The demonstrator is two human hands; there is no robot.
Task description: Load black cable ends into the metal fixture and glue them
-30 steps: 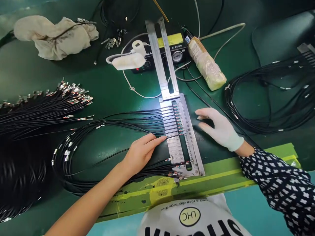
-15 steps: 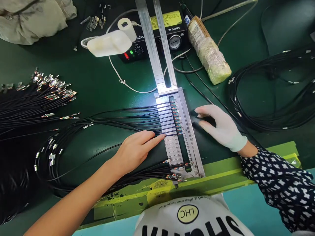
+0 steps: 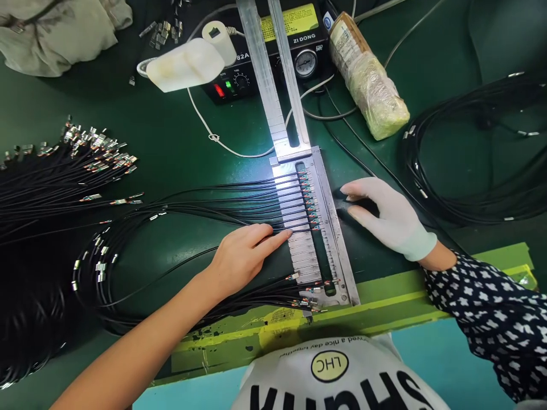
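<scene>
My bare left hand [image 3: 239, 256] is closed at the slotted metal fixture [image 3: 304, 256], one finger stretched along a black cable [image 3: 305, 230] and pressing it there. Its other fingers are curled and partly hidden. Above that cable, several more black cables lie side by side across the fixture, their stripped ends and small metal connectors [image 3: 308, 193] over its long slot. To the right of the fixture, my right hand [image 3: 384, 219] in a white glove rests near the table, thumb and fingers apart with nothing between them. Loose cable ends [image 3: 305, 302] lie across the fixture's near end.
A black control box [image 3: 299, 54] with a gauge stands behind the fixture, a white lamp [image 3: 186, 64] beside it. A plastic-wrapped block [image 3: 371, 85] lies to its right. Cable bundles with connectors [image 3: 98, 151] fill the left; coiled cables [image 3: 470, 210] lie right. Grey cloth [image 3: 64, 40] sits far left.
The whole view has shifted slightly. Both hands keep nearly the same pose: the left still on the cable at the fixture, the right still open beside it.
</scene>
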